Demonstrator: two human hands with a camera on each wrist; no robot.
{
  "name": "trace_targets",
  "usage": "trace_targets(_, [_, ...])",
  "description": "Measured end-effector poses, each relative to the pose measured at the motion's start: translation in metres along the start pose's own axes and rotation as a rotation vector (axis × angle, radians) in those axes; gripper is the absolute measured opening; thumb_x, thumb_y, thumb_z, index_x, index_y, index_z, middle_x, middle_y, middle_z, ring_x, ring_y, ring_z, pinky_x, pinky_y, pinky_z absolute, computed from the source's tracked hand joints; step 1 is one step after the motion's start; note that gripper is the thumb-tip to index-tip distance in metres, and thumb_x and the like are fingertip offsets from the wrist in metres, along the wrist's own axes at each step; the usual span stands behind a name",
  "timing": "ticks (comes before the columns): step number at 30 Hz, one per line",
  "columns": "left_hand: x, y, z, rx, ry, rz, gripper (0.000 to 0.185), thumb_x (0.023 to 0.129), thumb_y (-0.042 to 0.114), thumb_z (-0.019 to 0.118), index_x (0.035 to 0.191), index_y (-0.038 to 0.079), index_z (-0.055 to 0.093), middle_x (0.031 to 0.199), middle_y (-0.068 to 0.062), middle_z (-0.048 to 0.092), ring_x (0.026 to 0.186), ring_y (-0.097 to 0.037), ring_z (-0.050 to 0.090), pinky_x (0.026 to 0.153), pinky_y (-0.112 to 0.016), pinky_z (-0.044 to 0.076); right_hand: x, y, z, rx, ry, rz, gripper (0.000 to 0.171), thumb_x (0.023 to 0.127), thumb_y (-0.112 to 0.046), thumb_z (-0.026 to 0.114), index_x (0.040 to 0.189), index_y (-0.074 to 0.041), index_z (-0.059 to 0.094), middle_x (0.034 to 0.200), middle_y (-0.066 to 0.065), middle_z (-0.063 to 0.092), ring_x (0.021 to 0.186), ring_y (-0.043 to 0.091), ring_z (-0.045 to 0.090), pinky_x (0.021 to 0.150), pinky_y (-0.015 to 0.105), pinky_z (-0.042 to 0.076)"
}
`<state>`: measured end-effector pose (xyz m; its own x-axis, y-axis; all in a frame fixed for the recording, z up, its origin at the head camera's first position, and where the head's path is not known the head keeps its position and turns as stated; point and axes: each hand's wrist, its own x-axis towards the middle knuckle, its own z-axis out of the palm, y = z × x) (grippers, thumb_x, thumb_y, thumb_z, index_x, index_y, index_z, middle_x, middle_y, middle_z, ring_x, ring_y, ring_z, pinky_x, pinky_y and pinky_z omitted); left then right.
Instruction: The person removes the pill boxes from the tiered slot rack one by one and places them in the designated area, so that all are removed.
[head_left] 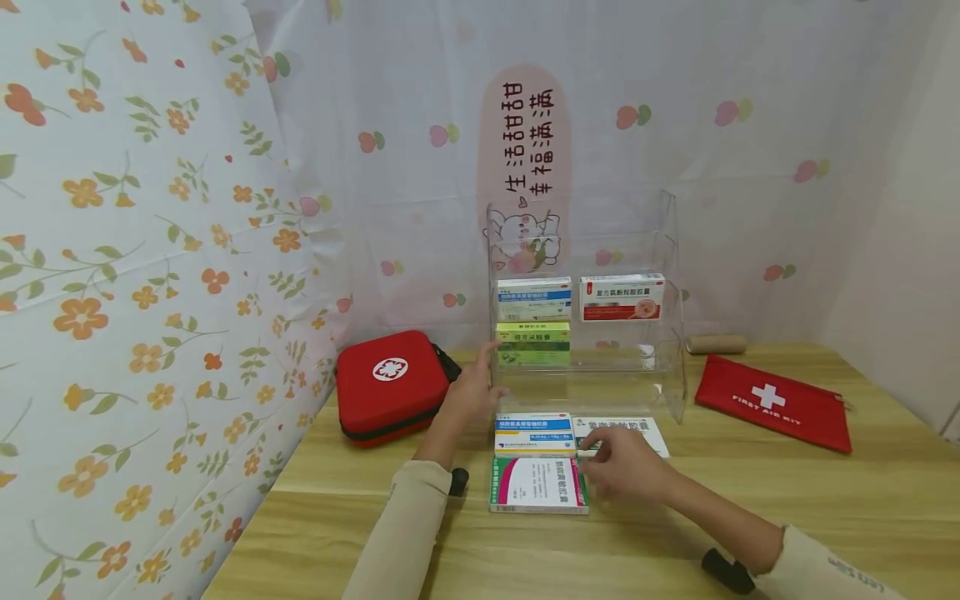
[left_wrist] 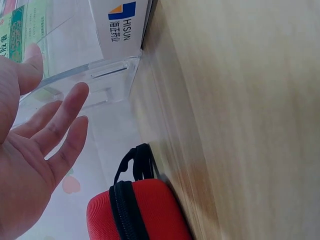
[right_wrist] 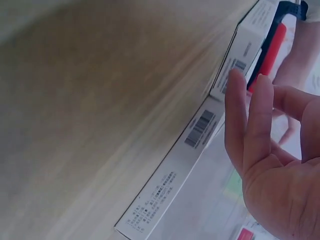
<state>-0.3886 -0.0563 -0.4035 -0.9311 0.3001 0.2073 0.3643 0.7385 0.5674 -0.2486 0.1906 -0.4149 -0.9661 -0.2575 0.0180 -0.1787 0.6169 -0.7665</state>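
Beige sleeves [head_left: 405, 533] reach in from the bottom edge over a wood-grain table [head_left: 637, 542]. The left hand [head_left: 471, 392] is at the left side of a clear tiered display stand [head_left: 607, 387], its fingers spread and parted from the thumb, with nothing held; whether a fingertip touches the plastic I cannot tell. The right hand [head_left: 628, 467] is above the front row of medicine boxes, fingers loosely bent, nothing visible in its grasp.

Near its fingertips, a white-and-green capsule box [head_left: 641, 433] lies partly covered by the hand. Just left of that is a blue-and-white box [head_left: 534, 429], and nearer the person a green, white and magenta capsule box [head_left: 542, 485]; all three lie flat in front of the stand. On the stand, another blue-and-white carton [head_left: 534, 300] and a red-and-white capsule box [head_left: 622, 297] share an upper tier, with a lime-green capsule box [head_left: 533, 344] one tier below the carton.

Left of the stand sits a red zip case [head_left: 390, 396] with a white emblem; to the right lie a red FIRST AID KIT pouch [head_left: 776, 408] and a brown tube [head_left: 716, 343]. Floral cloth [head_left: 150, 250] hangs on the left.
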Motion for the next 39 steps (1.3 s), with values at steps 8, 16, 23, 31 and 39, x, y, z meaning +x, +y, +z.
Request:
trace_targets(8, [0.001,0.003,0.004,0.013,0.006,-0.020,0.086,0.089,0.023,0.076,0.151,0.034,0.017,0.122,-0.015,0.061,0.091,-0.023,0.061,0.066,-0.034,0.052,0.010,0.004,-0.009,-0.151,0.129,-0.052,0.021,0.084,-0.015,0.078,0.101,-0.005,0.071,0.084,-0.001,0.067,0.077,0.015,0.061,0.069,0.032,0.051])
trace_targets(16, [0.000,0.004,0.006,0.033,0.004,-0.029,0.086,0.090,0.023,0.075,0.152,0.033,0.016,0.120,-0.016,0.061,0.088,-0.023,0.061,0.064,-0.035,0.052,0.020,0.007,-0.011,-0.083,0.233,-0.121,0.025,0.086,-0.010,0.076,0.108,0.001,0.069,0.097,0.010,0.071,0.085,0.023,0.068,0.077,0.039,0.057])
trace_targets(23, [0.000,0.002,0.005,0.032,0.010,-0.031,0.086,0.089,0.022,0.076,0.151,0.033,0.017,0.121,-0.017,0.061,0.089,-0.023,0.062,0.062,-0.034,0.050,0.034,0.006,-0.015,-0.103,0.320,-0.132,0.034,0.090,-0.012,0.071,0.119,0.004,0.066,0.111,0.020,0.069,0.093,0.030,0.068,0.081,0.043,0.056])
trace_targets(31, [0.000,0.002,0.003,0.027,0.016,-0.032,0.087,0.089,0.021,0.076,0.151,0.033,0.017,0.123,-0.015,0.061,0.088,-0.022,0.062,0.061,-0.034,0.049,0.056,0.005,-0.022,-0.140,0.387,-0.219,0.034,0.089,-0.011,0.072,0.120,0.002,0.066,0.119,0.022,0.066,0.102,0.038,0.064,0.081,0.049,0.055])
trace_targets(39, [-0.001,0.004,0.003,0.013,0.015,-0.029,0.086,0.089,0.021,0.076,0.151,0.033,0.017,0.126,-0.014,0.060,0.094,-0.022,0.062,0.068,-0.035,0.053,0.081,0.002,-0.033,-0.219,0.478,-0.350,0.032,0.086,-0.007,0.073,0.117,0.002,0.069,0.117,0.021,0.064,0.102,0.039,0.061,0.077,0.048,0.054])
